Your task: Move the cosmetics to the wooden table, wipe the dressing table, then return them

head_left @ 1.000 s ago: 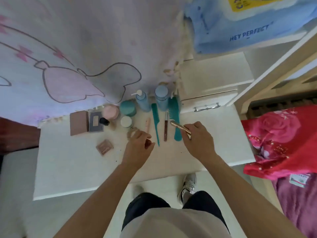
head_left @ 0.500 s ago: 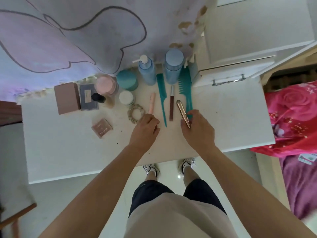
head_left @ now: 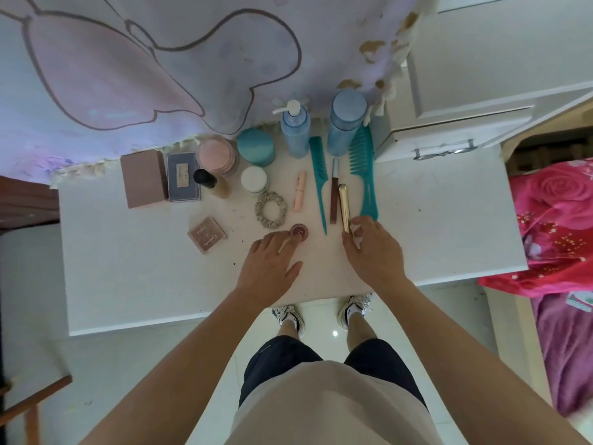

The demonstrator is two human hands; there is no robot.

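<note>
The white desk (head_left: 128,268) fills the middle of the view, with a pale printed cloth (head_left: 160,75) hanging behind it and a pink rose bedcover (head_left: 552,226) to its right. The cosmetics stand and lie along the desk's far half: a pink box (head_left: 144,178) at the left, then a teal jar (head_left: 256,146), a blue pump bottle (head_left: 295,130), a taller blue bottle (head_left: 348,123) and a wide-tooth comb (head_left: 364,175).

The left hand (head_left: 269,261) lies flat on the desk, fingers straight and spread, one fingertip touching a small maroon pot (head_left: 299,232) just below a scrunchie (head_left: 270,209). The right hand (head_left: 375,252) has its thumb and forefinger at the near end of a gold tube (head_left: 345,207) lying beside the comb; whether they pinch it or only touch it cannot be told.
</note>
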